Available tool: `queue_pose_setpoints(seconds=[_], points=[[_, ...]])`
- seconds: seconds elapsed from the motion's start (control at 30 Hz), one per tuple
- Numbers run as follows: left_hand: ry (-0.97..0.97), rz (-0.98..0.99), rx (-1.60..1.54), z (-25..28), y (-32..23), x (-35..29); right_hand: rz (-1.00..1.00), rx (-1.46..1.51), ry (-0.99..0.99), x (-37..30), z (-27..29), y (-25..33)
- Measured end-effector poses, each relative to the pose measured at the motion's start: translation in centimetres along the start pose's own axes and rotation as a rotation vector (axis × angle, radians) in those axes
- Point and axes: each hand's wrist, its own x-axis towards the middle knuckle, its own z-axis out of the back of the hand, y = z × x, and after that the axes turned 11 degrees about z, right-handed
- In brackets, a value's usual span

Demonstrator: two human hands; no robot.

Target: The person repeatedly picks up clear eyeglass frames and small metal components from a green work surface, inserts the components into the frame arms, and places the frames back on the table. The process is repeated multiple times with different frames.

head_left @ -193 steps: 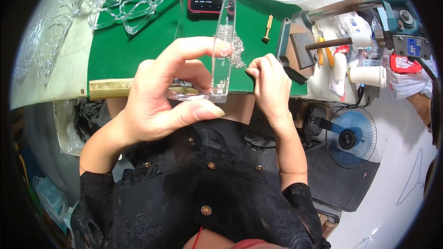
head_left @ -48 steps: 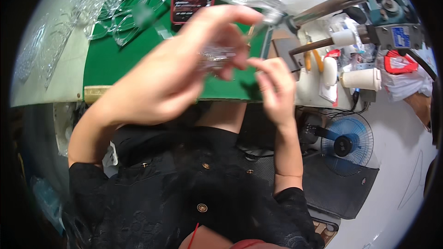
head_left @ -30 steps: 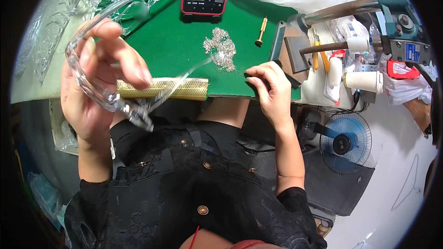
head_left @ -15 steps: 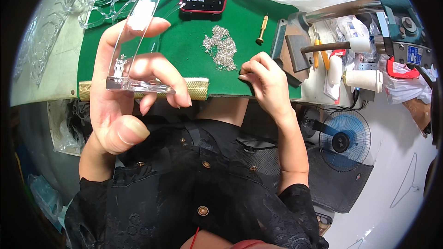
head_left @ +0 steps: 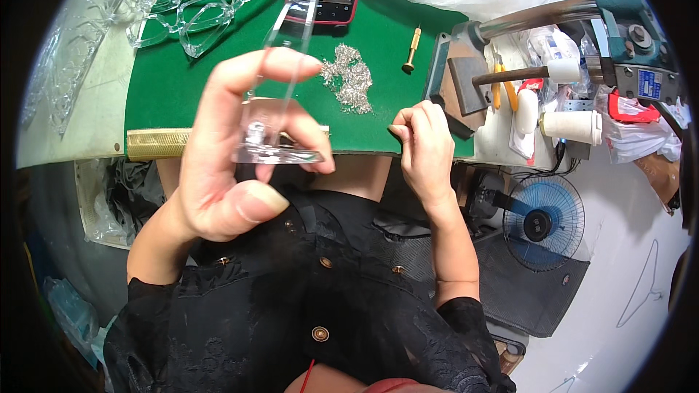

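My left hand [head_left: 211, 167] is raised over the mat's near edge, its fingers curled around a clear plastic eyeglass frame part [head_left: 280, 154]. A long transparent arm rises from it toward the phone, and a small metallic hinge shows at the corner. Low on the right, my right hand [head_left: 428, 151] rests at the edge of the green mat [head_left: 291, 36], thumb and index finger pinched together; whatever lies between them is too small to make out. Beyond it lies a loose pile of tiny silvery metal parts [head_left: 351, 81]. A brass-coloured screwdriver [head_left: 413, 51] lies to the right of the pile.
Several clear eyeglass frames [head_left: 205, 18] are heaped at the far left. A red-cased phone [head_left: 335, 13] stands at the back. On the right are a green metal press [head_left: 535, 18], orange-handled pliers [head_left: 504, 87] and a white cup [head_left: 571, 127]. A gold strip [head_left: 156, 143] runs along the front edge.
My left hand has moved to the right with the clear eyeglass part, uncovering more of the heaped frames. My right hand has shifted slightly right and nearer to me, still pinched.
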Motion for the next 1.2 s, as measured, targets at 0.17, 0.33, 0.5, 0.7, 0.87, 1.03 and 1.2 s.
queue_pose_setpoints(seconds=[0.17,0.33,0.5,0.7,0.87,1.03,1.2], points=[[0.263,-0.033,0.052,-1.9,1.1,1.8,-0.048,0.477,-0.191,1.9,2.5,0.3],[0.414,-0.121,0.287,-4.5,2.7,3.5,0.366,0.335,-0.273,5.0,6.5,3.8],[0.350,-0.215,0.339,-5.1,2.7,3.7,0.448,0.254,-0.242,5.7,7.2,4.1],[0.331,-0.195,0.421,-4.9,2.3,3.6,0.426,0.198,-0.241,5.4,7.3,4.4],[0.301,-0.236,0.479,-5.0,2.5,3.6,0.410,0.197,-0.250,5.4,7.2,4.6],[0.339,-0.168,0.399,-4.8,2.4,3.7,0.428,0.195,-0.241,5.5,7.1,4.4],[0.269,-0.216,0.474,-4.7,2.4,3.6,0.375,0.220,-0.244,5.5,6.9,4.6]])
